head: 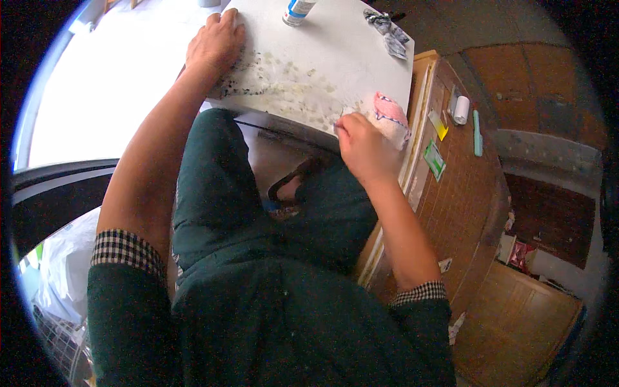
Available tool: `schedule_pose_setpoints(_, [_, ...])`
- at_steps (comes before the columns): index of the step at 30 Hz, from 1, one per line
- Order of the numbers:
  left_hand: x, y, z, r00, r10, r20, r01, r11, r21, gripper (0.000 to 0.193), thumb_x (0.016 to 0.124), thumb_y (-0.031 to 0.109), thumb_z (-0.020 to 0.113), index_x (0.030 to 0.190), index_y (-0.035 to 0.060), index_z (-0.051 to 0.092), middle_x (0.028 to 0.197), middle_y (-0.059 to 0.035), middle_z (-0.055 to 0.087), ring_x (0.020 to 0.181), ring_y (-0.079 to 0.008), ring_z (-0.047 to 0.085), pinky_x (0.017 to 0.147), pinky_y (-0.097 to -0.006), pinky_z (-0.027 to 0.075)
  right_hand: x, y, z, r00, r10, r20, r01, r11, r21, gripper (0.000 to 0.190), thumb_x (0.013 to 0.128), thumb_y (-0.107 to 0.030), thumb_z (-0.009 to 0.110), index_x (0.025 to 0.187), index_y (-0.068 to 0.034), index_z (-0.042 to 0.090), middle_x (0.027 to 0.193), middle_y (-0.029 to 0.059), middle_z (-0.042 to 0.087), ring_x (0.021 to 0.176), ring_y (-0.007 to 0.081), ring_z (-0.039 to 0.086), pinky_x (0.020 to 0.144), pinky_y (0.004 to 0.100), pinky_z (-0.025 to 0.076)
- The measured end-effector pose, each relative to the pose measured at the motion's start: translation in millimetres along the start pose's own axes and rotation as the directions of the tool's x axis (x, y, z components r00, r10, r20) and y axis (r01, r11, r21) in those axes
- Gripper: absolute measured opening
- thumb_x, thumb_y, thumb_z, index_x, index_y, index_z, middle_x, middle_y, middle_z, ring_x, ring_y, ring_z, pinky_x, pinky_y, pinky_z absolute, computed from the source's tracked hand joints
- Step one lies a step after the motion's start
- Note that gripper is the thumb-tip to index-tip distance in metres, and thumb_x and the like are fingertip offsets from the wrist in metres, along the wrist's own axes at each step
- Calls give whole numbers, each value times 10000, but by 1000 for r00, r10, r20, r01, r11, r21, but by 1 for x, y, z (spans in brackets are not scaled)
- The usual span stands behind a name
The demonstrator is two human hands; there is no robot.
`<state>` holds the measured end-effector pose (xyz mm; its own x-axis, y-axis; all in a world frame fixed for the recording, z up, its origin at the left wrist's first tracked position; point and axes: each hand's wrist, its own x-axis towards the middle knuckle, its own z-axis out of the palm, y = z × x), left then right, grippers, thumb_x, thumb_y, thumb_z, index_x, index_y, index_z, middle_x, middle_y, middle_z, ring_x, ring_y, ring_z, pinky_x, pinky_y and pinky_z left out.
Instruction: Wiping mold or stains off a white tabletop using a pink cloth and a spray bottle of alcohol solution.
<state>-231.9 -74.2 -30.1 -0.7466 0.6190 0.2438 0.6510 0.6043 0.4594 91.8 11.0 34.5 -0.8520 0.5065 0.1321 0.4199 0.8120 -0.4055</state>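
A white panel [333, 58], stained with dark and brownish spots, lies before me. On its left edge rests my left hand [217, 41], knuckles up, with no object seen in it. My right hand [362, 142] is at the panel's near right edge, thumb and fingertips pinched together; whether something thin or whitish is between them I cannot tell. Just beyond that hand a pink and white cloth [390, 113] lies bunched. A can [298, 10] with a blue and white label stands at the far side, and a crumpled grey and black plastic piece [389, 34] lies at the far right.
Right of the panel is a wooden surface [445, 203] bearing a white bottle [462, 110], a green packet [434, 160], a yellow and white packet [438, 126] and a light-blue stick-like object [478, 133]. A white plastic bag [67, 271] is at the lower left. My knees are beneath the panel's near edge.
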Motion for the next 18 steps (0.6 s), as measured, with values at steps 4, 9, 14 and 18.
schedule_pose_setpoints(4, [0, 5, -4, 1000, -6, 23, 6, 1000, 17, 432, 1013, 377, 473, 1367, 138, 533, 1333, -216, 598, 1204, -412, 614, 1027, -521, 482, 2, 3, -5, 999, -38, 38, 39, 999, -21, 54, 883, -34, 608, 918, -3, 634, 951, 223, 639, 890, 459, 635, 788, 520, 525])
schedule_pose_setpoints(9, [-1, 2, 0, 1000, -6, 17, 6, 1000, 4, 418, 1014, 373, 469, 1351, 136, 541, 1327, -216, 600, 1198, -413, 616, 1021, -520, 485, 10, 17, 5, 1000, -5, -17, 4, 998, -56, 53, 886, -35, 606, 924, -14, 636, 950, 211, 639, 898, 443, 643, 785, 513, 526])
schedule_pose_setpoints(14, [0, 10, -9, 998, -12, 62, 10, 1000, 23, 422, 1014, 373, 467, 1358, 141, 542, 1349, -209, 593, 1200, -408, 617, 1023, -521, 483, -3, 5, -1, 999, -19, 34, 20, 1000, -16, 65, 892, -43, 596, 938, -14, 632, 955, 220, 636, 931, 443, 638, 801, 509, 525])
schedule_pose_setpoints(18, [-2, 7, -5, 1000, -21, 17, 21, 1000, -17, 429, 1017, 375, 457, 1367, 142, 542, 1344, -211, 596, 1198, -414, 618, 1022, -524, 483, 7, 11, 3, 999, -13, -38, 10, 998, -61, 69, 886, -35, 600, 944, -13, 632, 947, 210, 636, 921, 433, 641, 799, 506, 525])
